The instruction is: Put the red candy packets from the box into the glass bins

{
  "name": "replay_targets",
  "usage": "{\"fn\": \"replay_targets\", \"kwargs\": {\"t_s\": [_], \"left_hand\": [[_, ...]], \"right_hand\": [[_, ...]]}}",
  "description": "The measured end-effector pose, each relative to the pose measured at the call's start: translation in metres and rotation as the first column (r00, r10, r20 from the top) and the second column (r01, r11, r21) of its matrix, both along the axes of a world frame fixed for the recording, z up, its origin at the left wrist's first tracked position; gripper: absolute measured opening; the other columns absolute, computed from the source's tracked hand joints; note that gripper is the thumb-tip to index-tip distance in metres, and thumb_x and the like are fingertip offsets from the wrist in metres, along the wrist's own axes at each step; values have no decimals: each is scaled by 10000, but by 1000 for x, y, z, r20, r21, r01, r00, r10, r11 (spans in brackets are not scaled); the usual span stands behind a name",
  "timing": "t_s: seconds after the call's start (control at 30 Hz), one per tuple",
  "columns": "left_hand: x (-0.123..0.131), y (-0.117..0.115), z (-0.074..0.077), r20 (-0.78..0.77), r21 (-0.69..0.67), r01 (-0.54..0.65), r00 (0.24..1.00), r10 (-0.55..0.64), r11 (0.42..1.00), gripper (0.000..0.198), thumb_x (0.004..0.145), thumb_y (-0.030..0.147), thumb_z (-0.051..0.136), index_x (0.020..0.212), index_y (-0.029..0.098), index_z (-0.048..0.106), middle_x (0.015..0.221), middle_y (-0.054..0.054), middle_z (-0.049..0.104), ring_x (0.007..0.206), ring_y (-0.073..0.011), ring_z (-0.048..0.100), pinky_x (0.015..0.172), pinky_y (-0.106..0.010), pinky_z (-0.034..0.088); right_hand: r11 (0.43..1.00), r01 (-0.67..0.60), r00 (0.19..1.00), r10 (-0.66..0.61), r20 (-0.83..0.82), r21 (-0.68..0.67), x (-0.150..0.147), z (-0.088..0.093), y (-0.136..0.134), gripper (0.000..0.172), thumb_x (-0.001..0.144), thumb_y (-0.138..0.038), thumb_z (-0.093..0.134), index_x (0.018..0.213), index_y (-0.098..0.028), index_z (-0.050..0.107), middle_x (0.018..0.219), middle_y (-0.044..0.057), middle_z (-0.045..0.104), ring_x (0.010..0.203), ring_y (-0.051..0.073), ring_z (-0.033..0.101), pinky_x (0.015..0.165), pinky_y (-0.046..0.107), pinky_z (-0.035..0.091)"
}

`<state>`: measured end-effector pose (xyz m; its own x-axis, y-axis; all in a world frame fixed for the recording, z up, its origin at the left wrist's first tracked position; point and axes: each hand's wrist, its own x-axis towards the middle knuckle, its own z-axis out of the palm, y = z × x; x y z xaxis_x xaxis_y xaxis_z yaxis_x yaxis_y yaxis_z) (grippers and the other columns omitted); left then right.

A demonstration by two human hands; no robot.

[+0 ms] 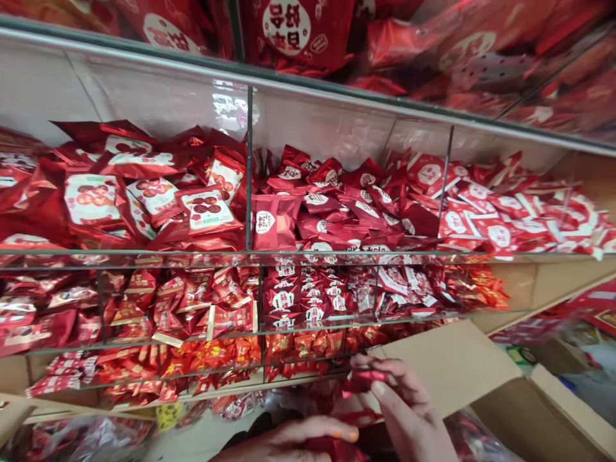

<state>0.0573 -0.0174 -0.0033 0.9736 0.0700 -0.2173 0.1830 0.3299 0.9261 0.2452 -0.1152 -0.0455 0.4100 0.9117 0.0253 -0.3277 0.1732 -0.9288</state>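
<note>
My right hand (409, 404) is closed on a small red foil packet (362, 380), pinched between thumb and fingers in front of the lowest shelves. At the bottom edge, my left hand (298, 439) curls over more red packets (337, 448). Its lower fingers are cut off by the frame. Other red packaging shows dimly between and beneath the hands. Close by my right hand is the raised flap of an open cardboard box (447, 366). Small orange-red packets (308, 345) fill the low shelf just above the hands.
Glass-divided shelves hold red snack packets, some with white labels (91, 199), others with white round marks (269, 221). Gold-edged packets (231, 317) lie lower. Larger red bags (298, 32) stand on top. Plastic-wrapped goods (81, 439) and another box flap (572, 404) are near the floor.
</note>
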Motion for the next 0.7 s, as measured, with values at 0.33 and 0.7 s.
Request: {"fn": "replay_targets", "kwargs": {"t_s": [0.33,0.7], "left_hand": [[0,0,24,-156,190,18,988,13,982,467,876,503,272,1277,315,419,1387,57,393,1310,-201,264,1100,-357,113],[7,-1,19,-160,278,80,987,-37,957,416,889,446,310,1295,374,355,1349,76,444,1211,-187,405,1059,-343,228]], "right_hand": [[908,-336,562,-20,827,251,-3,16,-10,454,798,-51,522,1161,-324,535,1065,44,644,1071,210,537,876,372,481],[839,-428,585,541,604,-337,16,53,-12,569,812,-172,542,1293,-391,331,1338,15,419,1205,174,411,992,373,363]]}}
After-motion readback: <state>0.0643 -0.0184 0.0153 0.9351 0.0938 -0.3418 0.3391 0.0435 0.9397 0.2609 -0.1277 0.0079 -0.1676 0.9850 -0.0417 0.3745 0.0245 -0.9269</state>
